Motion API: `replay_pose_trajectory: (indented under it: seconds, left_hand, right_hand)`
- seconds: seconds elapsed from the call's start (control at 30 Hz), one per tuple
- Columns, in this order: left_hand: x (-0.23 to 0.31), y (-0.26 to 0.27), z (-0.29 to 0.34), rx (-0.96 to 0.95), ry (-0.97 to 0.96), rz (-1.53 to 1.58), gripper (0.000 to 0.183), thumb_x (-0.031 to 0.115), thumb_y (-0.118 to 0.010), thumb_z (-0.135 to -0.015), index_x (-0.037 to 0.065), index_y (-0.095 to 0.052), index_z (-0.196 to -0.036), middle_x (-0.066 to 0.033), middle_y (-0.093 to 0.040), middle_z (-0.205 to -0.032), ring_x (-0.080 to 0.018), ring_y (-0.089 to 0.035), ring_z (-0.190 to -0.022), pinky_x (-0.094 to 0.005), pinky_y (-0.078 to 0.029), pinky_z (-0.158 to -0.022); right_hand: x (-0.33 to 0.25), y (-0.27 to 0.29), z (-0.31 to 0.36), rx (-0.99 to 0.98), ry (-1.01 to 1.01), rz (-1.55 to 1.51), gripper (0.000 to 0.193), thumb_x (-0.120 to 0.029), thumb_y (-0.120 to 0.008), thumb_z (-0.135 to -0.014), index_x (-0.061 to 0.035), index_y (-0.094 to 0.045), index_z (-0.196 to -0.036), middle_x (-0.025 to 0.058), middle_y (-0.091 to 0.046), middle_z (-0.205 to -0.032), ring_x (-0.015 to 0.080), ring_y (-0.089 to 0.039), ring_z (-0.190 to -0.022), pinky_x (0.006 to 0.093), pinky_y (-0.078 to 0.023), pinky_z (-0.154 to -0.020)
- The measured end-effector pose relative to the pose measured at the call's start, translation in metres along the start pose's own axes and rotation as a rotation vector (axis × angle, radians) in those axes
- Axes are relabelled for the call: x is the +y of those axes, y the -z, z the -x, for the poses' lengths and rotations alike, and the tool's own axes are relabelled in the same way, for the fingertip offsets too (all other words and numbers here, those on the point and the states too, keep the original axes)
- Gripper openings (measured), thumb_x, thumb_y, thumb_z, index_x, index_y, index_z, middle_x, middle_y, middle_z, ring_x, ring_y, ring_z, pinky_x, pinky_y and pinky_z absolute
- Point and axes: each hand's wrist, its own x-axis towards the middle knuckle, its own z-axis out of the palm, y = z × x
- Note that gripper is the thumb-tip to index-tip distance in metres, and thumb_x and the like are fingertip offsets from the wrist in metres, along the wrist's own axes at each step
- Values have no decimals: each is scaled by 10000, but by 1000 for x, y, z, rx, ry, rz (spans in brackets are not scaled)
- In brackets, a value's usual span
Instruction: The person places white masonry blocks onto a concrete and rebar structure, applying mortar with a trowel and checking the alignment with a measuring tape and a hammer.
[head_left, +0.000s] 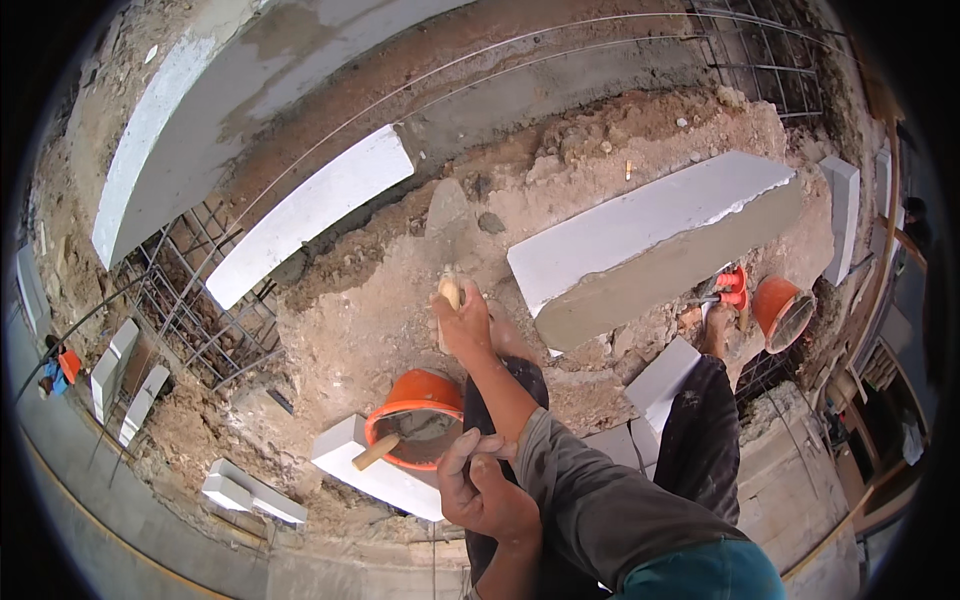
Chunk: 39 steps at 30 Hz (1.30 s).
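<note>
My right hand (463, 325) is closed round the pale wooden handle of a trowel (454, 215). Its grey blade points away from me, over the rough dirt. Close in front of my body is my left hand (492, 497), its fingers loosely bent and apart, with nothing visible in them. Just beyond it, an orange bucket (418, 388) tilts toward me with wet grey mortar (425, 432) inside. Another wooden handle (376, 452) sticks out over the bucket's rim. To the right of the trowel lies a long white block (650, 215), its near side coated grey.
A white block (315, 215) spans the trench at left, above rebar mesh (195, 300). A grey-faced wall (240, 110) rises behind it. At right are a second orange bucket (785, 312), a red-handled tool (733, 287) and my foot (718, 330). More blocks (663, 380) lie near my legs.
</note>
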Motion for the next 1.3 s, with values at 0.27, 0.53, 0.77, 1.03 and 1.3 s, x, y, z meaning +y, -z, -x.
replay_pose_trajectory:
  seconds: [0.27,0.53,0.77,1.03,1.3]
  left_hand:
    - [-1,-2,3,-6,20,61,287,-59,-414,-865,-73,-603,-1079,-142,-657,-800,-166,-610,-645,-285,-531,-642]
    - [5,2,-7,-21,22,-10,248,5,-429,-915,-65,-569,-1107,-123,-641,-839,-166,-603,-689,-261,-510,-611]
    - [-3,12,-5,-96,7,35,249,6,-401,-900,-49,-561,-1083,-120,-624,-815,-176,-602,-664,-272,-520,-607]
    - [7,8,-17,-58,11,27,222,26,-427,-894,-43,-555,-1061,-123,-616,-784,-201,-601,-633,-321,-533,-622]
    - [-2,18,-11,-68,33,91,214,64,-462,-935,-53,-547,-1093,-146,-627,-806,-204,-605,-667,-326,-532,-652]
  right_hand:
    - [-22,-1,-121,305,419,827,506,-106,-666,-795,16,-512,-1262,243,-663,-1050,422,-655,-956,478,-513,-839]
    - [-10,-15,-89,177,274,108,593,-147,-693,-769,50,-526,-1303,278,-646,-1140,385,-655,-1021,455,-510,-905]
    - [-45,-39,-185,126,198,860,716,-105,-650,-801,51,-354,-1434,326,-465,-1303,441,-584,-1130,461,-483,-958]
    - [-39,-46,-157,197,124,760,772,-134,-632,-835,29,-264,-1494,350,-433,-1311,468,-534,-1186,454,-476,-987]
    - [-50,-54,-185,124,211,651,650,-68,-580,-794,54,-393,-1404,326,-501,-1299,450,-484,-1246,459,-415,-1058]
